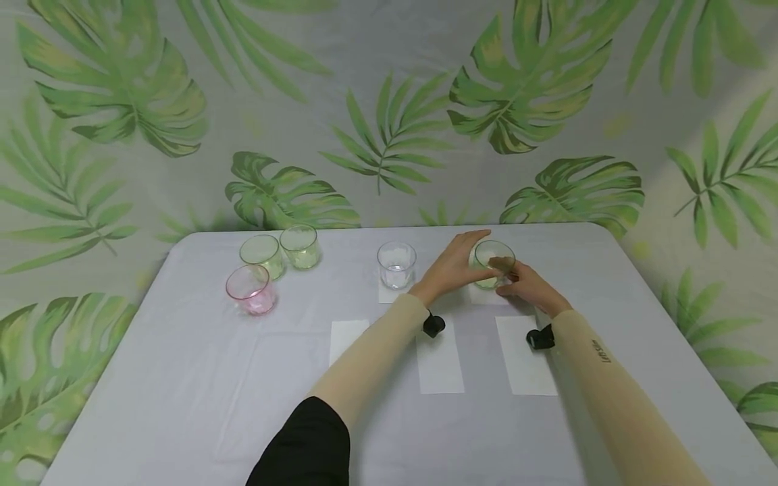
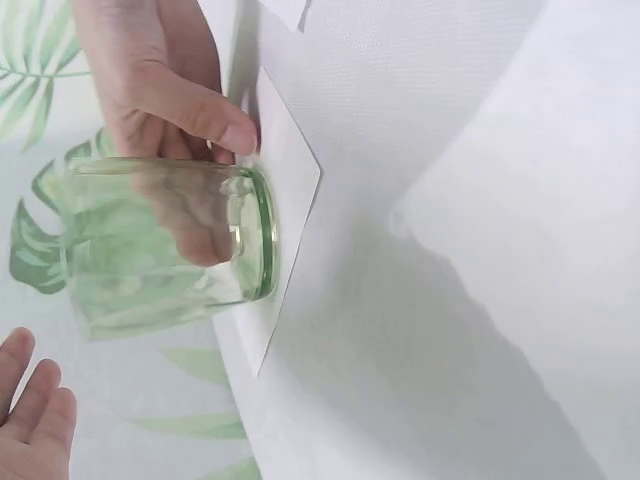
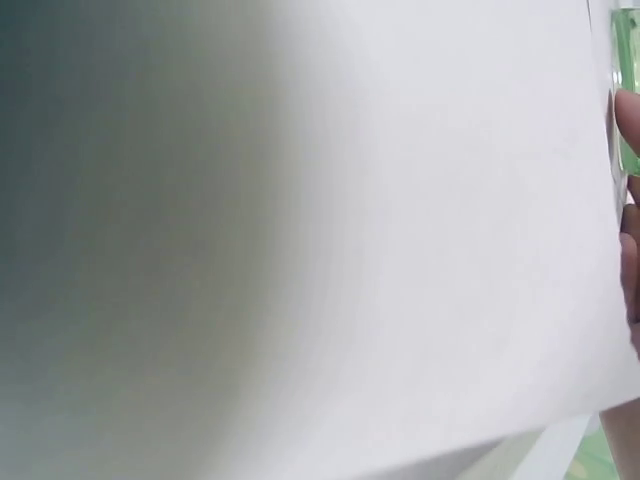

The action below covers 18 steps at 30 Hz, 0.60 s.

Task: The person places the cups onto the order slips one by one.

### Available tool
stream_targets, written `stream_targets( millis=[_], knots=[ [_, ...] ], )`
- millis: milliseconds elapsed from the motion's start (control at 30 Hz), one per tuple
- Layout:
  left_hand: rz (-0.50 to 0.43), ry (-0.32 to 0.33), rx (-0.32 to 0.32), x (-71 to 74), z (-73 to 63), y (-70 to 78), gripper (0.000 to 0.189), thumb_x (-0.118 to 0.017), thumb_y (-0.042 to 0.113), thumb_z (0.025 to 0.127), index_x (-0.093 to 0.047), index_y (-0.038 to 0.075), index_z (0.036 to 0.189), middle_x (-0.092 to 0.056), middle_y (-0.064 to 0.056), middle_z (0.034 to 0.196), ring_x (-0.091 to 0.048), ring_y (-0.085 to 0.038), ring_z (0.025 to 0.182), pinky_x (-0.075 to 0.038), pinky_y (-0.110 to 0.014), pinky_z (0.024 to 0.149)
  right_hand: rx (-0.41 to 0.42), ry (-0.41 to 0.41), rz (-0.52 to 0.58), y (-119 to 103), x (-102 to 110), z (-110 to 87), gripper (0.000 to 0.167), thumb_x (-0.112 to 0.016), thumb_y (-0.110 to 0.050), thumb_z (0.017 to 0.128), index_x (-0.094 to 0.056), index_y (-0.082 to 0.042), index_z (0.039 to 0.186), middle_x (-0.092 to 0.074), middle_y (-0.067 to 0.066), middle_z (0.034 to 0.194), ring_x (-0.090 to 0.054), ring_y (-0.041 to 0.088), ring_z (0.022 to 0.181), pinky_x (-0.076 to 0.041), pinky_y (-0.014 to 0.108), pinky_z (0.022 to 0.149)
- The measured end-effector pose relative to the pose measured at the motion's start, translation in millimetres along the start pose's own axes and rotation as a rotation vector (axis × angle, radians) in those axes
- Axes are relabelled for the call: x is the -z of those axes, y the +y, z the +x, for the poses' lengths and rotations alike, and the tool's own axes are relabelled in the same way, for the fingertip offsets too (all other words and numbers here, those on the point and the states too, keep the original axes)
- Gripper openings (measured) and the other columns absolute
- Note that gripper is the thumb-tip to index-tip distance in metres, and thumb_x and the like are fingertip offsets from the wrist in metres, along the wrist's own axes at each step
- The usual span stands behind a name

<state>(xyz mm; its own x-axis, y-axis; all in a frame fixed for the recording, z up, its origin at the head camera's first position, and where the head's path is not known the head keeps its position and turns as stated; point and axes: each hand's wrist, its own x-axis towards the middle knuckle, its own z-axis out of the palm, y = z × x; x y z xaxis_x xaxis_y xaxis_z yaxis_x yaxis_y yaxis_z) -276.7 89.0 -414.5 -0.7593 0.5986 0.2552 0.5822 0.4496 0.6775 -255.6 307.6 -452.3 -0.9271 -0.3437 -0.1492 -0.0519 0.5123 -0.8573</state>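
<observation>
A green-tinted glass [image 1: 486, 278] stands upright on a white paper sheet [image 1: 488, 295] at the back right of the table. My right hand [image 1: 535, 289] grips it from the right, its curled fingers [image 2: 205, 235] visible through the glass in the left wrist view. On the glass's left my left hand [image 1: 452, 263] has its fingers extended. Its fingertips [image 2: 40, 400] stay apart from the glass near the rim in the left wrist view. The right wrist view catches only an edge of the green glass [image 3: 628, 50] and part of my right hand.
A clear glass [image 1: 396, 266] stands on another sheet, left of my left hand. Back left are a pink glass [image 1: 258, 300] and two green glasses [image 1: 276, 263] [image 1: 302, 256]. Three paper sheets [image 1: 348, 337] [image 1: 442, 368] [image 1: 527, 364] lie in a front row, partly below my arms.
</observation>
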Motion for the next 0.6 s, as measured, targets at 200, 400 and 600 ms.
stream_targets(
  millis=[200,400,600],
  knots=[
    [-0.003,-0.001,-0.001,11.7,-13.1,-4.5,0.078,-0.073,0.038,0.085,-0.034,0.013,0.149,-0.036,-0.002,0.150,-0.026,-0.016,0.139,-0.023,-0.029,0.112,-0.009,-0.004,0.014,-3,1,-2.4,0.065,-0.062,-0.003,0.090,-0.031,0.004,0.146,-0.020,0.026,0.152,-0.013,0.046,0.139,-0.014,0.059,0.111],
    [-0.038,-0.013,0.002,23.6,-28.6,-6.4,0.079,-0.073,0.036,0.085,-0.033,0.014,0.149,-0.034,-0.001,0.151,-0.025,-0.017,0.140,-0.024,-0.034,0.112,-0.026,-0.007,0.026,2,3,1.5,0.066,-0.063,-0.004,0.090,-0.030,0.004,0.146,-0.017,0.026,0.153,-0.012,0.046,0.139,-0.015,0.058,0.111],
    [-0.048,-0.001,-0.024,41.6,-49.3,-7.4,0.079,-0.073,0.036,0.085,-0.032,0.011,0.149,-0.035,-0.002,0.150,-0.029,-0.017,0.138,-0.028,-0.034,0.111,-0.021,0.000,0.074,6,5,1.8,0.067,-0.063,-0.001,0.089,-0.029,0.006,0.146,-0.021,0.026,0.152,-0.015,0.047,0.138,-0.017,0.057,0.111]
  ],
)
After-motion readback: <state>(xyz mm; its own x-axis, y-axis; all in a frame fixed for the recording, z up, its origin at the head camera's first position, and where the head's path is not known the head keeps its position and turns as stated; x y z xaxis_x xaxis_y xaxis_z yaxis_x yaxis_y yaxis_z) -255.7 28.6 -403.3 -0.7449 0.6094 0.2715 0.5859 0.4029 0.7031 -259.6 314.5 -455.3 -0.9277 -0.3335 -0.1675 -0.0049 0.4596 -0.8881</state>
